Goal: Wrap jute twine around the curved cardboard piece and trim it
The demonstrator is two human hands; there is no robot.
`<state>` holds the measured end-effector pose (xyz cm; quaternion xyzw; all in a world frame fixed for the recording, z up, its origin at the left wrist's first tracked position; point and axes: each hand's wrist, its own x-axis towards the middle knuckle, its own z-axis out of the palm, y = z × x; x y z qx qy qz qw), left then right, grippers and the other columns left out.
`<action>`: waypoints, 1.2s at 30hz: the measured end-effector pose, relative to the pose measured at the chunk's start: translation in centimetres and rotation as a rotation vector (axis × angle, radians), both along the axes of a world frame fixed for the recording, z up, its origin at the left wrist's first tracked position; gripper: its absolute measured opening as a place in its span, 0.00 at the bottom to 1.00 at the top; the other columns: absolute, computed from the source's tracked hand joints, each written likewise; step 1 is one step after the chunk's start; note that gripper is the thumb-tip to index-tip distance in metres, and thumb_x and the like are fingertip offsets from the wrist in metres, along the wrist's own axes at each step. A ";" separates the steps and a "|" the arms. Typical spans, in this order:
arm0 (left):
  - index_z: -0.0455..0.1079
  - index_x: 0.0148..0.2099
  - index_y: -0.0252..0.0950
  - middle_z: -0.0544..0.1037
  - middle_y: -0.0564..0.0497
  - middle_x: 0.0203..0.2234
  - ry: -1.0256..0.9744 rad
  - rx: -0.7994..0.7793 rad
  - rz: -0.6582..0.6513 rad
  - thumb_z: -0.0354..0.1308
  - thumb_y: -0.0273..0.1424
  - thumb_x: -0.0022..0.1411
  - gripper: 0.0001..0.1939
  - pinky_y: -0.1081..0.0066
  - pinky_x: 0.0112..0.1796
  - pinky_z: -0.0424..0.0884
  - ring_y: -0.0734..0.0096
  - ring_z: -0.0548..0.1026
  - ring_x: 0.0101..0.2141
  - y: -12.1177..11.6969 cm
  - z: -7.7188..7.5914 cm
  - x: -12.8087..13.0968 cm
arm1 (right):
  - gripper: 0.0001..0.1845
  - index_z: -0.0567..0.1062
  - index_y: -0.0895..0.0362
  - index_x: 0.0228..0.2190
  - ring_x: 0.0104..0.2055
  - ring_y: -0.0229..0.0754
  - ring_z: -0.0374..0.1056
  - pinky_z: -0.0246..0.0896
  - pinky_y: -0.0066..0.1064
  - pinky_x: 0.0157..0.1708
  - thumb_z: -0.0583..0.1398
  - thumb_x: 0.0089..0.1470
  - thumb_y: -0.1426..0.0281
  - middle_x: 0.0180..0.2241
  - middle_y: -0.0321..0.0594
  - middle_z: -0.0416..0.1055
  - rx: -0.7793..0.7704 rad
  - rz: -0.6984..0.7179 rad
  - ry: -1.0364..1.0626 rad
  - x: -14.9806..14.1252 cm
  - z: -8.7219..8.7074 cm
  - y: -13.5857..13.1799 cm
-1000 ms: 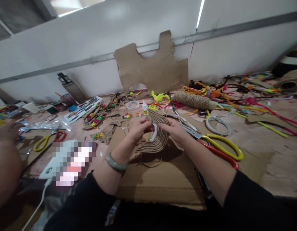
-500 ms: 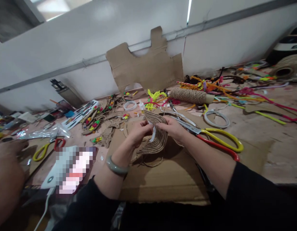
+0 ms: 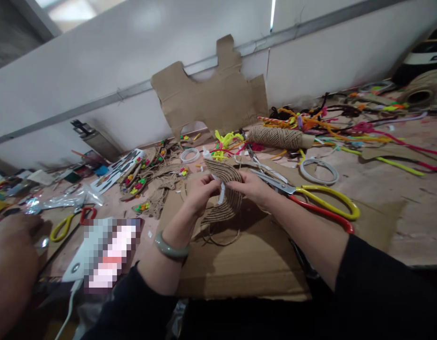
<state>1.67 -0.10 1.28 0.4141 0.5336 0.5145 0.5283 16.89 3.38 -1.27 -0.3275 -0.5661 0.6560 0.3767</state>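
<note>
A curved piece covered in rows of brown twine [image 3: 229, 203] is held up over a cardboard sheet [image 3: 239, 269]. My right hand [image 3: 254, 188] is closed on its right side, thumb on top of the rows. At its inner edge, the fingers of my left hand [image 3: 200, 192] are pinched together at a small white strip [image 3: 221, 193], which hangs beside the thumb. A loose twine loop [image 3: 223, 243] dangles beneath the piece. My palms and the far side of the piece are hidden.
Large scissors with yellow and red handles [image 3: 328, 196] lie right of my hands. Behind are a twine spool [image 3: 275, 137], tape rolls [image 3: 319, 171] and propped cut cardboard [image 3: 211, 99]. Another person's hand [image 3: 12, 255] is at left, near smaller scissors [image 3: 62, 227] and a phone [image 3: 114, 255].
Both my hands and the twine-covered piece have shifted slightly left, and the piece is tilted a little differently. The grips look the same. The view has moved slightly.
</note>
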 end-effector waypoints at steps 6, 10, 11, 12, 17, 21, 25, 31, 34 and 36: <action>0.73 0.28 0.32 0.76 0.53 0.22 0.001 0.016 -0.041 0.66 0.30 0.40 0.10 0.72 0.30 0.68 0.76 0.71 0.23 0.0 0.0 0.0 | 0.10 0.75 0.59 0.32 0.31 0.37 0.66 0.61 0.30 0.34 0.64 0.44 0.69 0.29 0.36 0.74 -0.022 -0.031 0.011 0.0 0.2 0.0; 0.72 0.28 0.32 0.74 0.54 0.21 -0.017 0.055 0.003 0.66 0.32 0.40 0.11 0.72 0.30 0.67 0.77 0.70 0.23 0.0 0.0 0.0 | 0.10 0.75 0.59 0.32 0.30 0.37 0.67 0.60 0.29 0.31 0.65 0.43 0.70 0.28 0.36 0.74 -0.090 -0.009 -0.017 0.0 0.4 0.0; 0.71 0.28 0.33 0.74 0.54 0.21 -0.015 0.052 0.003 0.66 0.33 0.40 0.12 0.73 0.30 0.67 0.78 0.69 0.23 0.0 0.0 0.0 | 0.10 0.75 0.59 0.31 0.29 0.37 0.66 0.60 0.29 0.31 0.65 0.43 0.70 0.28 0.36 0.73 -0.097 0.006 -0.016 0.0 0.4 0.0; 0.71 0.28 0.33 0.73 0.55 0.20 -0.009 0.043 -0.004 0.66 0.34 0.41 0.12 0.73 0.29 0.66 0.78 0.68 0.22 0.0 0.0 -0.1 | 0.10 0.75 0.60 0.30 0.29 0.37 0.66 0.60 0.29 0.31 0.65 0.43 0.70 0.27 0.36 0.73 -0.096 0.012 -0.006 0.1 0.4 0.0; 0.68 0.23 0.33 0.70 0.56 0.17 0.083 0.034 -0.097 0.66 0.33 0.42 0.11 0.74 0.27 0.63 0.80 0.66 0.20 -0.1 0.2 -0.1 | 0.10 0.74 0.59 0.29 0.29 0.36 0.66 0.60 0.29 0.32 0.64 0.41 0.70 0.26 0.34 0.73 -0.077 -0.049 0.060 0.2 0.5 0.0; 0.66 0.21 0.34 0.68 0.57 0.15 0.106 0.061 -0.079 0.65 0.33 0.41 0.11 0.74 0.26 0.61 0.81 0.63 0.19 -0.1 0.3 0.0 | 0.10 0.75 0.60 0.30 0.29 0.36 0.66 0.61 0.29 0.32 0.64 0.40 0.71 0.27 0.35 0.73 -0.094 -0.058 0.045 0.2 0.6 -0.1; 0.66 0.21 0.34 0.67 0.57 0.16 0.114 0.050 -0.075 0.64 0.34 0.41 0.11 0.74 0.25 0.60 0.81 0.62 0.19 -0.2 0.3 0.0 | 0.10 0.75 0.60 0.30 0.29 0.36 0.67 0.61 0.29 0.32 0.64 0.40 0.71 0.27 0.35 0.73 -0.102 -0.055 0.029 0.2 0.7 -0.1; 0.67 0.22 0.34 0.68 0.57 0.16 0.185 0.067 -0.108 0.64 0.34 0.42 0.10 0.74 0.25 0.57 0.80 0.63 0.20 -0.4 0.1 0.0 | 0.08 0.75 0.61 0.30 0.27 0.36 0.66 0.60 0.28 0.29 0.63 0.42 0.72 0.25 0.35 0.73 -0.092 -0.038 -0.025 0.1 0.8 -0.2; 0.68 0.23 0.34 0.68 0.56 0.17 0.172 0.100 -0.103 0.64 0.33 0.44 0.09 0.74 0.25 0.58 0.79 0.63 0.21 -0.4 0.0 0.0 | 0.08 0.75 0.61 0.30 0.27 0.35 0.66 0.59 0.27 0.29 0.64 0.43 0.73 0.26 0.35 0.73 -0.097 -0.027 -0.030 0.0 1.0 -0.3; 0.69 0.23 0.33 0.68 0.56 0.17 0.169 0.100 -0.096 0.64 0.32 0.44 0.09 0.73 0.26 0.58 0.79 0.63 0.21 -0.4 -0.1 0.0 | 0.07 0.76 0.61 0.29 0.28 0.36 0.67 0.60 0.27 0.29 0.64 0.43 0.73 0.26 0.36 0.74 -0.095 -0.011 -0.021 0.0 1.0 -0.3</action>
